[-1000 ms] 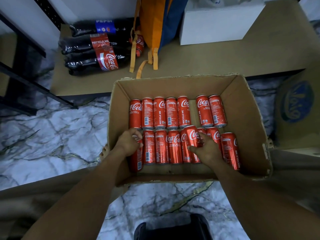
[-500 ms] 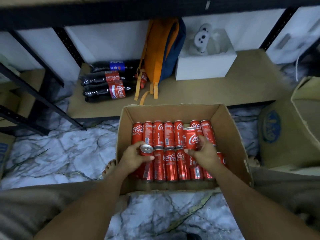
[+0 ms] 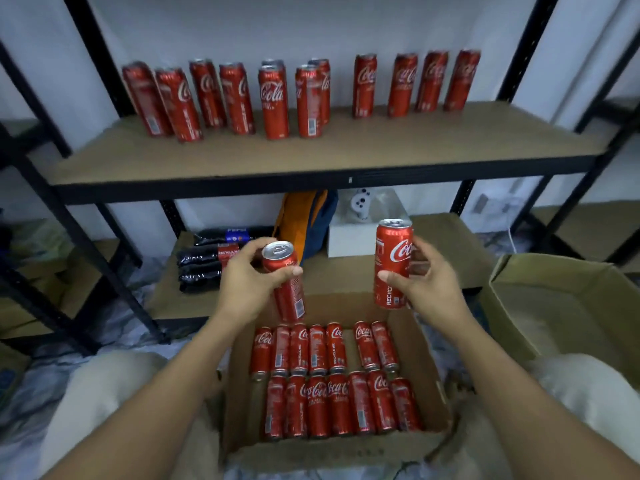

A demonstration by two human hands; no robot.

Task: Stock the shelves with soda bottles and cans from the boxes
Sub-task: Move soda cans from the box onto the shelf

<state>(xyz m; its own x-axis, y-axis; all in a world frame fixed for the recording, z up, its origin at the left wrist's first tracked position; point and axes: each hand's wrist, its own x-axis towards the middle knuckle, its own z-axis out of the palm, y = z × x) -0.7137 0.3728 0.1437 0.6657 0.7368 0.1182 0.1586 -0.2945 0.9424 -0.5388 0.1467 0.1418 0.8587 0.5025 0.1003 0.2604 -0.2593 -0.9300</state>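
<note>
My left hand [image 3: 247,282] grips a red cola can [image 3: 285,282], tilted, above the open cardboard box [image 3: 332,452]. My right hand [image 3: 427,278] holds a second red can [image 3: 393,263] upright, a little higher and to the right. Inside the box lie several more red cans [image 3: 332,379] in two rows. The wooden shelf [image 3: 311,157] above carries several red cans [image 3: 273,98] standing upright along its back. Both held cans are below the shelf's front edge.
Dark soda bottles [image 3: 207,261] lie on the lower shelf board, next to an orange and blue bag [image 3: 304,216] and a white box [image 3: 356,237]. A second open cardboard box [image 3: 568,306] stands at the right. Black shelf posts [image 3: 93,258] flank the bay.
Both hands have lifted a can each out of the box and up towards the shelf. The view has tilted up, so the stocked shelf now shows.
</note>
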